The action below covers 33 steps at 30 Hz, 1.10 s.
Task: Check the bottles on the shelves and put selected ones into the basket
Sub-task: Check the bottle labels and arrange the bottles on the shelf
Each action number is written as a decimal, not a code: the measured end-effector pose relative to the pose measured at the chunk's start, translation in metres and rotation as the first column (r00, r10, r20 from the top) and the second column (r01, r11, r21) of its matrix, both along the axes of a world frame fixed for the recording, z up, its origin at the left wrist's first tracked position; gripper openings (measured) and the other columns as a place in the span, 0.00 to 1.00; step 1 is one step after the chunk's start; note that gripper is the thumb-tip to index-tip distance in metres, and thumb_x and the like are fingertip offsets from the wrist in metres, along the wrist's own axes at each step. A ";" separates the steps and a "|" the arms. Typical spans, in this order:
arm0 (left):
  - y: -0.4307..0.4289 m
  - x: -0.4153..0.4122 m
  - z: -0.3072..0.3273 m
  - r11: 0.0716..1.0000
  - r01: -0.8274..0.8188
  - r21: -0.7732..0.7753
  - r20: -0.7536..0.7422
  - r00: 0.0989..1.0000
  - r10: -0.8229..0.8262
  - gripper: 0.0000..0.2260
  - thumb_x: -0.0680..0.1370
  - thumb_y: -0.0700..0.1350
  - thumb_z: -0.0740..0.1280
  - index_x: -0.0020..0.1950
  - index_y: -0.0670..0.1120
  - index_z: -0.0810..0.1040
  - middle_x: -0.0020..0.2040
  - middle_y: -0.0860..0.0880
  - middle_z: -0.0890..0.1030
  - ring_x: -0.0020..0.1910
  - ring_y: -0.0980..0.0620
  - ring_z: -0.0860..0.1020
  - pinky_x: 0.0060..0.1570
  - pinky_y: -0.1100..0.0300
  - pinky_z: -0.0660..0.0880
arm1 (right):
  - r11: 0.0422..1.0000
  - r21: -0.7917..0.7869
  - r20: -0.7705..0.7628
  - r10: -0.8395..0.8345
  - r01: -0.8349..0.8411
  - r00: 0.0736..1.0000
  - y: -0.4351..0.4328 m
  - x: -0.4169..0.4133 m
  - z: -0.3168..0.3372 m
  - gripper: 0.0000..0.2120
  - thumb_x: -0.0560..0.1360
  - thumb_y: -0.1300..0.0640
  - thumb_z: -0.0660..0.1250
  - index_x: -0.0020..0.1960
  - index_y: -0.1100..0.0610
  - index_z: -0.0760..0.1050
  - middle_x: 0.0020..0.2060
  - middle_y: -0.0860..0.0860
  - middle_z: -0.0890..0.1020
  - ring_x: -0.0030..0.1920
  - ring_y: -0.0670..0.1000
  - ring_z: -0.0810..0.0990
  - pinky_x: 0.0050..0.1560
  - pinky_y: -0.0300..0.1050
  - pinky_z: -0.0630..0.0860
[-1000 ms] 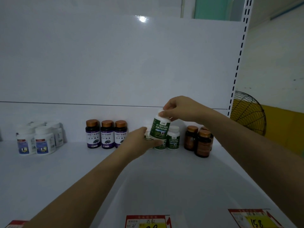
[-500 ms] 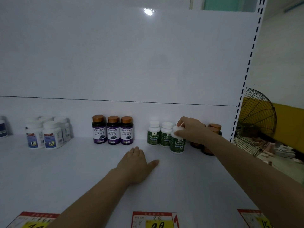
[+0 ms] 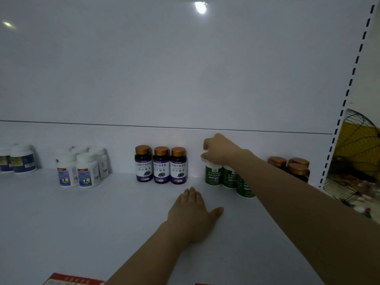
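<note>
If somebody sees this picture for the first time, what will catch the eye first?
The two bare arms stand out: the right hand reaches to the cap of the leftmost green-label bottle at the back of the shelf, while the left hand lies flat on the shelf in front. Next, three purple-label bottles with copper caps stand in a row left of the green ones.

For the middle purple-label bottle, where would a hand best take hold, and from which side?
Probably its copper cap, pinched front-to-back from above. The middle purple-label bottle stands upright with neighbours close on both sides, leaving little finger room around the body.
</note>
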<state>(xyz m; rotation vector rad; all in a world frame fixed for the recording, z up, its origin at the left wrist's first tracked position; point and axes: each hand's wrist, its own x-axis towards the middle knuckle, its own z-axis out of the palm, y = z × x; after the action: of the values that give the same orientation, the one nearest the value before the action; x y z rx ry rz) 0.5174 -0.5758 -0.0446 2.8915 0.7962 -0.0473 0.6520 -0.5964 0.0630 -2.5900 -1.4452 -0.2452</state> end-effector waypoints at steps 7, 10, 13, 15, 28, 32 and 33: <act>0.000 0.000 0.001 1.000 -0.006 -0.002 -0.004 1.000 0.006 0.38 0.78 0.67 0.42 0.77 0.41 0.41 0.78 0.43 0.42 0.77 0.48 0.42 0.73 0.55 0.41 | 0.994 -0.095 0.081 -0.048 0.056 0.996 0.005 -0.003 -0.012 0.18 0.79 0.57 0.59 0.68 0.60 0.68 0.64 0.60 0.64 0.62 0.57 0.69 0.63 0.48 0.71; 0.000 0.000 0.001 1.000 -0.011 -0.005 -0.001 1.000 0.011 0.38 0.78 0.67 0.42 0.77 0.41 0.41 0.78 0.43 0.42 0.77 0.48 0.43 0.73 0.55 0.41 | 0.988 -0.148 0.101 -0.025 0.040 0.995 0.003 -0.006 -0.012 0.16 0.80 0.58 0.58 0.67 0.59 0.70 0.63 0.58 0.71 0.63 0.57 0.69 0.67 0.49 0.65; -0.001 -0.001 0.004 0.999 -0.021 -0.024 -0.006 1.000 0.021 0.38 0.78 0.67 0.43 0.77 0.40 0.41 0.78 0.43 0.42 0.77 0.48 0.42 0.74 0.54 0.42 | 0.990 -0.143 0.091 0.008 0.005 0.996 -0.001 -0.009 -0.013 0.17 0.79 0.60 0.60 0.68 0.59 0.70 0.63 0.59 0.69 0.63 0.59 0.69 0.65 0.52 0.70; -0.003 -0.001 0.007 0.999 -0.032 -0.043 -0.017 0.999 0.032 0.39 0.78 0.67 0.44 0.77 0.40 0.41 0.78 0.43 0.42 0.77 0.47 0.43 0.74 0.53 0.43 | 0.993 -0.113 0.077 0.048 -0.039 0.996 -0.008 -0.012 -0.007 0.18 0.79 0.61 0.60 0.69 0.57 0.69 0.63 0.58 0.69 0.62 0.59 0.70 0.63 0.49 0.71; -0.008 -0.006 0.082 0.800 0.218 -0.559 0.593 0.779 0.202 0.15 0.72 0.46 0.73 0.57 0.46 0.77 0.50 0.50 0.81 0.41 0.61 0.76 0.35 0.70 0.69 | 0.948 0.269 -0.050 0.193 -0.173 0.980 -0.078 -0.035 0.077 0.14 0.74 0.47 0.69 0.51 0.57 0.81 0.43 0.46 0.80 0.47 0.46 0.77 0.41 0.35 0.71; -0.017 -0.010 0.081 0.697 0.297 -0.653 0.608 0.754 0.249 0.12 0.69 0.47 0.75 0.51 0.49 0.80 0.46 0.52 0.83 0.48 0.55 0.80 0.48 0.65 0.77 | 0.913 0.390 -0.157 0.192 -0.118 0.969 -0.090 -0.030 0.068 0.16 0.72 0.43 0.70 0.45 0.57 0.82 0.40 0.48 0.82 0.42 0.46 0.78 0.39 0.36 0.72; -0.018 -0.010 0.079 0.659 0.308 -0.686 0.595 0.759 0.264 0.15 0.69 0.47 0.76 0.53 0.47 0.80 0.48 0.49 0.84 0.51 0.52 0.81 0.53 0.60 0.77 | 0.906 0.411 -0.188 0.194 -0.102 0.963 -0.092 -0.029 0.064 0.16 0.72 0.43 0.70 0.44 0.56 0.82 0.40 0.49 0.83 0.43 0.47 0.79 0.40 0.37 0.73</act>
<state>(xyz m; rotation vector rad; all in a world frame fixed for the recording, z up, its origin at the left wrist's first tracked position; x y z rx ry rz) 0.5072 -0.5940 0.0349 1.8699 0.4245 0.4974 0.6232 -0.6886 0.1269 -2.0958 -1.3406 -0.1934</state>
